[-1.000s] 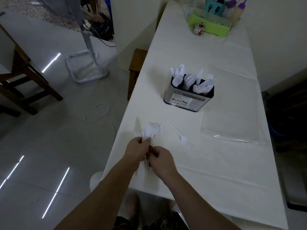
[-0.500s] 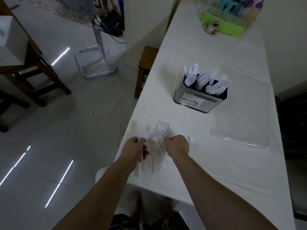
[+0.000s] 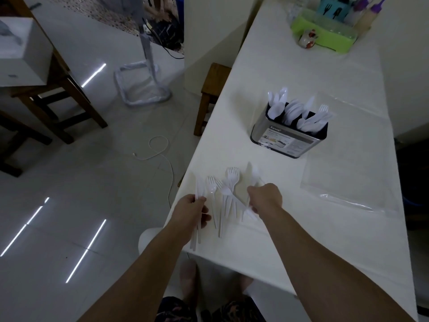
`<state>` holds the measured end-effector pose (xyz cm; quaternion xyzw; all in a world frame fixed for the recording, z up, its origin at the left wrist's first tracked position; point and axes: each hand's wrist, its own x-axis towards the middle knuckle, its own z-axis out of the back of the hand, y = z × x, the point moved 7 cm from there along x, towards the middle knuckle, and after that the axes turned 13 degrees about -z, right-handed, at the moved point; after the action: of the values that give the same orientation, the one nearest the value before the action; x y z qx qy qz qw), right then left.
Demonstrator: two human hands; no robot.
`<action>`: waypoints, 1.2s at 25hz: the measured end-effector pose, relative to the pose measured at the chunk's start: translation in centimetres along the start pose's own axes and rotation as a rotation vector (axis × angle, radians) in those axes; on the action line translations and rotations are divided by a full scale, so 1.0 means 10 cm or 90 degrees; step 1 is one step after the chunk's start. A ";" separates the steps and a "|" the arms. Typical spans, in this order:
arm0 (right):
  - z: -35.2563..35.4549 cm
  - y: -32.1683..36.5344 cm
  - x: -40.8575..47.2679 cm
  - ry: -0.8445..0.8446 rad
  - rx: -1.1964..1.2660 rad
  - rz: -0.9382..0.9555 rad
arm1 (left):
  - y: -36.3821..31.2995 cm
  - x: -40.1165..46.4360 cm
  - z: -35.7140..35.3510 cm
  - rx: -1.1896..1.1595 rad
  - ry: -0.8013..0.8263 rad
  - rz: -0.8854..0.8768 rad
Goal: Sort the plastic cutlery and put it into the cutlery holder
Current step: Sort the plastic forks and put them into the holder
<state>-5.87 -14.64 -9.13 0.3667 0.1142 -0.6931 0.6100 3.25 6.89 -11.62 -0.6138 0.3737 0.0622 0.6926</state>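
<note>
Now left hand (image 3: 193, 211) grips knives (image 3: 197, 205); right hand (image 3: 264, 197) forks (image 3: 251, 182).

1. One cutlery holder (image 3: 289, 140), at 1 o'clock on the bench (image 3: 336, 228), packed with white cutlery too crowded to count.
2. About four loose forks (image 3: 232, 182) at 12 o'clock from the hands.
3. One clear plastic bag (image 3: 348, 173) at 2 o'clock.
4. Two purple-capped bottles (image 3: 371, 12) at the far end.
</note>
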 end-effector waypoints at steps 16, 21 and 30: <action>-0.44 -0.06 -0.79 0.116 -0.004 0.301 | -0.08 0.04 -0.35 0.047 0.051 -0.085; -0.25 -0.08 -0.59 -0.137 -0.160 0.326 | 0.02 0.09 -0.13 0.031 -0.008 -0.035; -0.15 -0.25 -0.26 -0.123 -0.167 0.166 | 0.08 0.10 -0.07 -0.007 -0.019 -0.001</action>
<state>-7.65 -11.18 -9.18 0.2277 0.0957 -0.6198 0.7449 3.19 6.07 -12.83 -0.6170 0.3625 0.0730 0.6946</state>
